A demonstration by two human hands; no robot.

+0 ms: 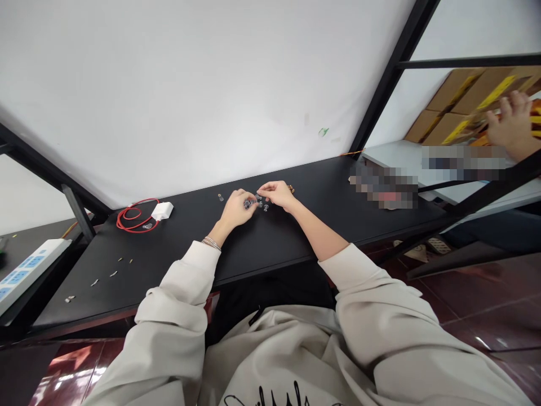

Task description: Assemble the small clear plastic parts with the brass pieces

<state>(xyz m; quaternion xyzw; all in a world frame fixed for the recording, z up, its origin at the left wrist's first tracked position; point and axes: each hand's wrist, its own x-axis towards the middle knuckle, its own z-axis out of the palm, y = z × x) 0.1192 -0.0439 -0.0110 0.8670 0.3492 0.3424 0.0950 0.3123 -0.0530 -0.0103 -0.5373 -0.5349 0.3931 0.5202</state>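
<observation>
My left hand (235, 210) and my right hand (276, 194) meet over the black tabletop (270, 237). The fingers of my left hand pinch a small dark-and-clear part (249, 203), and my right fingertips press against it from the other side. The part is too small to identify. A small clear piece (266, 208) lies just under my right hand, and another (220, 197) stands left of my left hand. A small beaded brown item (291, 189) sits past my right hand. A bracelet (211, 243) circles my left wrist.
A red cable (134, 216) and white charger (162, 211) lie on the table's left. Several small metal pieces (114, 274) lie near its front left corner. A white power strip (29, 268) sits lower left. A co-worker's hand (509, 121) works by cardboard boxes (456, 107) at right.
</observation>
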